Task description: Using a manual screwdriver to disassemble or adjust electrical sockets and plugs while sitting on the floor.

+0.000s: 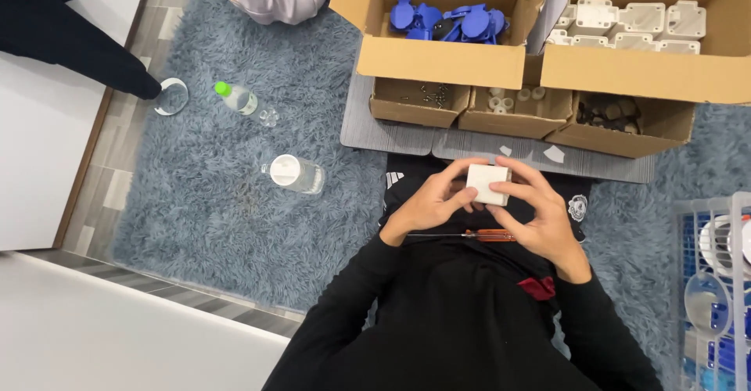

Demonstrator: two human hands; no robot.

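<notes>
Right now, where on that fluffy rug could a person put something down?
Bare blue-grey shag rug lies left of the left hand, below the clear white-capped bottle. It is crowded ahead: brown cardboard boxes line the grey board; the white wire basket fills the right.

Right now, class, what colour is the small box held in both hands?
White: the small box shows best in the head view.

Both hands hold a block (487, 184) above a screwdriver (469, 236), boxes (446, 62) beyond.
</notes>
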